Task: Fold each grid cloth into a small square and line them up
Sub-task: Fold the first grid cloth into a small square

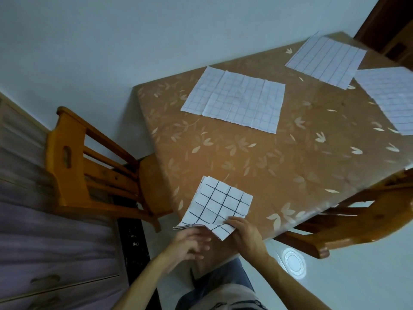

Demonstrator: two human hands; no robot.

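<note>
A folded white cloth with a bold black grid [220, 203] lies near the table's near-left corner. My left hand [192, 241] is at its near edge, fingers extended under the lifted layers. My right hand [244, 234] presses flat on the cloth's near corner. Three larger white grid cloths lie unfolded farther off: one with a fine grid in the middle [234, 99], one at the far edge [327, 60], one at the right edge [393, 95], partly cut off by the frame.
The table [279, 166] wears a brown leaf-patterned cover. A wooden chair [89, 166] stands at its left side and another wooden chair [348, 218] at the right. A pale wall runs behind, and a drawer cabinet [44, 253] is at the lower left.
</note>
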